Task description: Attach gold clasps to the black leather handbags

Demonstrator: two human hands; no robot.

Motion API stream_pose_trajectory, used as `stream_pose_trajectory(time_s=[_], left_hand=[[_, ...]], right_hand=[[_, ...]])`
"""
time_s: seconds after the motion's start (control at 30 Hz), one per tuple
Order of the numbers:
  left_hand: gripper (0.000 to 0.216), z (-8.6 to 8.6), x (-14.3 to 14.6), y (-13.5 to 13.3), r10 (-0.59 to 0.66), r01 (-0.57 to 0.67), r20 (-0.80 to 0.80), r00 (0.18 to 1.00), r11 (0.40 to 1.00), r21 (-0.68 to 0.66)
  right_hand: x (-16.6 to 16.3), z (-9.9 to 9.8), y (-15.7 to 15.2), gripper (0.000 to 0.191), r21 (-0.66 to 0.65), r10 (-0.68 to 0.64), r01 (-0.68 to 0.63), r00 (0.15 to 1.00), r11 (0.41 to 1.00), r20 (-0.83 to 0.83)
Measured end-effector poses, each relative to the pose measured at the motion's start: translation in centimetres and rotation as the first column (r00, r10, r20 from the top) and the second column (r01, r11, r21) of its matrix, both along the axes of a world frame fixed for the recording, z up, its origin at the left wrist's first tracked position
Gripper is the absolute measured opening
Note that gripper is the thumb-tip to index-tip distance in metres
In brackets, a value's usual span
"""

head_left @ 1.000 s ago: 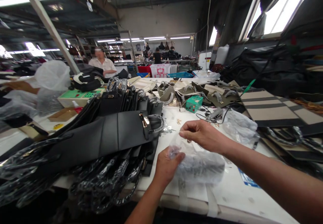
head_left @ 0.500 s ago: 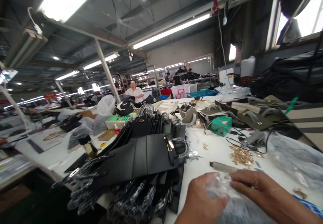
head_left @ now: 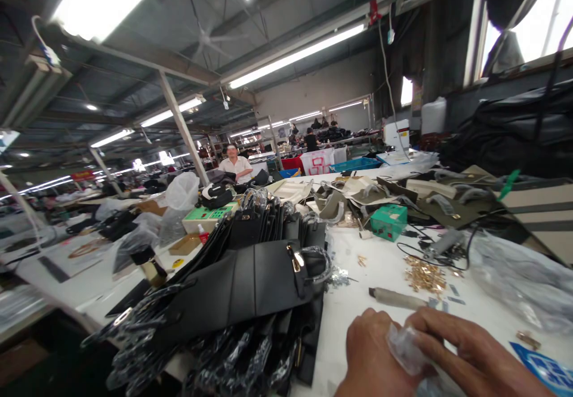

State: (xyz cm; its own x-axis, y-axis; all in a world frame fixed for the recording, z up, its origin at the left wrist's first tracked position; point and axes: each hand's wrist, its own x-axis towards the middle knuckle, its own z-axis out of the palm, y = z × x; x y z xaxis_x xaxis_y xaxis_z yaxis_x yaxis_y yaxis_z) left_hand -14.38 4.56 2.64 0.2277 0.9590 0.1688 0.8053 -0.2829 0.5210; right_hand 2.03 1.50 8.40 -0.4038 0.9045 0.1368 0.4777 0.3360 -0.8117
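At the lower right, above the white table (head_left: 344, 319), my two hands are close together on a crumpled piece of clear plastic (head_left: 406, 349). My left hand (head_left: 376, 349) is closed around one side of it. The fingers of my right hand (head_left: 465, 346) pinch it from the other side. Part of the plastic hangs below and runs out of the picture. To the left of my hands lies a stack of black leather bag pieces (head_left: 242, 280) with gold clasps and plastic-wrapped handles. A grey wrapped rod (head_left: 396, 297) rests just beyond my fingers.
Past my hands lie a heap of small gold fittings (head_left: 423, 274), a green box (head_left: 388, 222) with cables and a clear plastic sheet (head_left: 519, 277). A blue-and-white packet (head_left: 544, 370) is at the right edge. Olive and cream pieces (head_left: 439, 203) cover the back. A person (head_left: 235, 164) sits farther off.
My hands have shifted slightly right and closer together. The plastic between them is bunched smaller, and less of it shows below. The whole view has moved a little.
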Motion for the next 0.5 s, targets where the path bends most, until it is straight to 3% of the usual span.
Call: stream_pose_trajectory(time_s=[0.17, 0.3, 0.4, 0.43, 0.5], left_hand=[[0.037, -0.4, -0.1, 0.5, -0.013, 0.013, -0.017, 1.0, 1.0, -0.002], [0.038, -0.5, -0.2, 0.7, -0.025, 0.023, 0.07, 0.997, 0.999, 0.03], [0.026, -0.2, -0.5, 0.6, -0.02, 0.013, 0.147, 0.989, 0.999, 0.048], [0.025, 0.0, -0.5, 0.5, -0.025, 0.017, 0.153, 0.988, 0.999, 0.048], [0.022, 0.2, -0.5, 0.5, -0.038, 0.032, 0.125, 0.991, 0.998, 0.045]], right_hand=[[-0.5, 1.8, 0.1, 0.031, 0.031, -0.054, 0.053, 0.998, 0.998, 0.027], [0.0, 3.1, 0.9, 0.031, 0.095, -0.154, 0.149, 0.987, 0.984, 0.052], [1.4, 2.2, 0.8, 0.054, 0.16, -0.2, 0.19, 0.978, 0.969, 0.05], [1.9, 1.7, 0.7, 0.051, 0.149, -0.191, 0.179, 0.979, 0.973, 0.071], [2.5, 0.7, 0.3, 0.024, 0.094, -0.163, 0.152, 0.979, 0.984, 0.126]])
